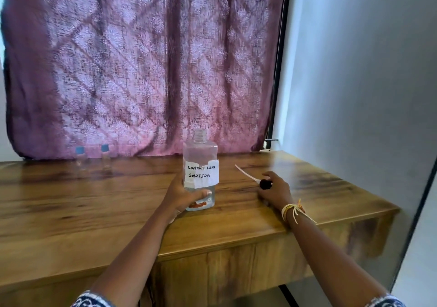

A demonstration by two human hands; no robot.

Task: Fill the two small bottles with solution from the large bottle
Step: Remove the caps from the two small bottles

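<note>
large bottle upright mid-table, neck uncapped, handwritten label "contact lens solution". left hand wrapped round its lower body, thumb across the front. right hand just right of it, fingers curled on a black pump cap, its white tube pointing back-left. two small bottles, blue caps on, far left by the curtain.

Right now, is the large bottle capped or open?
Open: the large bottle shows bare neck threads; the right hand holds its pump cap aside.
</note>
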